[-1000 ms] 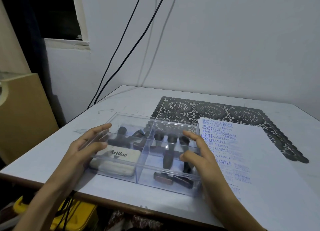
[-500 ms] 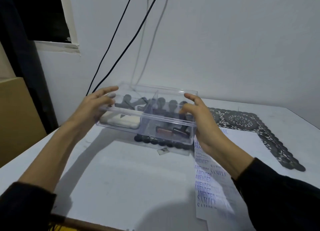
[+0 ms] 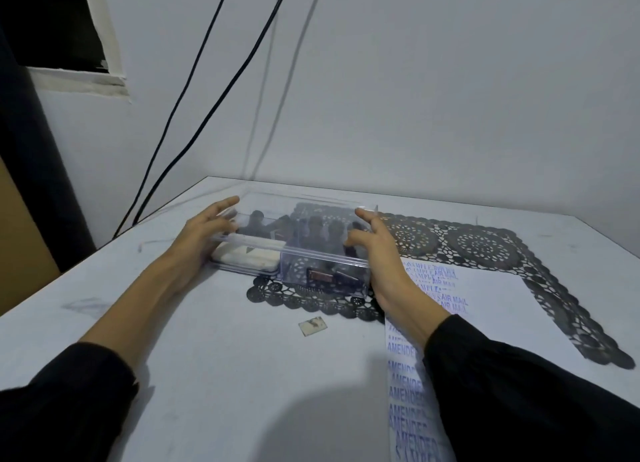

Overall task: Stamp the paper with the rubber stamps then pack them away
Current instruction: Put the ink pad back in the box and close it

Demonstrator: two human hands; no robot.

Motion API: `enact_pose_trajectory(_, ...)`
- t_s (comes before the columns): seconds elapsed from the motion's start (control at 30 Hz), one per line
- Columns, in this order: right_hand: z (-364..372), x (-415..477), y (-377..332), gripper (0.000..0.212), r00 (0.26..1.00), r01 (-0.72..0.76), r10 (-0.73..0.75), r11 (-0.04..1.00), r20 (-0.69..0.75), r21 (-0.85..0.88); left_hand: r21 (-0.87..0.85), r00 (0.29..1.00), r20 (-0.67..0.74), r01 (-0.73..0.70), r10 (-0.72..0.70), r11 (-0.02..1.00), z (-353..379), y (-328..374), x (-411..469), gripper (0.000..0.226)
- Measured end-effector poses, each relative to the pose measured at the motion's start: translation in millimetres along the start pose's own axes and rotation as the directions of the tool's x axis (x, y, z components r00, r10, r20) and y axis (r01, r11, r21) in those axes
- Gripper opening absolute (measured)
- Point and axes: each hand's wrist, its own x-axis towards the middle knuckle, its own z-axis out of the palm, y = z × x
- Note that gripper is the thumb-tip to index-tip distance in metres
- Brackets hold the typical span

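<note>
A clear plastic box (image 3: 322, 265) sits far back on the white table (image 3: 214, 357), its right part over the black lace mat (image 3: 485, 246). Inside lie several black-handled rubber stamps (image 3: 329, 276) in the right compartment and a white ink pad (image 3: 249, 255) in the left one. My left hand (image 3: 202, 241) grips the box's left end, fingers over its top edge. My right hand (image 3: 379, 257) grips the right end the same way. The stamped paper (image 3: 491, 309), covered in blue prints, lies to the right under my right forearm.
A small square scrap (image 3: 313, 325) lies on the table in front of the box. Two black cables (image 3: 207, 108) hang down the white wall behind the table. A brown board (image 3: 20, 239) stands past the table's left edge, under a dark window (image 3: 45, 21).
Both hands lifted the box from the near table edge, carried it away from me and brought it down onto the lace mat at the back. The view shifted with it.
</note>
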Motion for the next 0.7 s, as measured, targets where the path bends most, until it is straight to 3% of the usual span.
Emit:
enact_pose_trajectory(0.57, -3, 5, 10, 0.058, 1.0, 0.011, -0.012, 0.998, 0.016, 0.055, 0.118, 0.993, -0.071, -0.086, 0.095, 0.989, -7, -6, -3, 0.041)
enact_pose_trajectory(0.7, -9, 10, 6, 0.068, 0.997, -0.057, 0.054, 0.997, 0.056, 0.046, 0.126, 0.991, -0.088, -0.091, 0.103, 0.988, -6, -9, -3, 0.033)
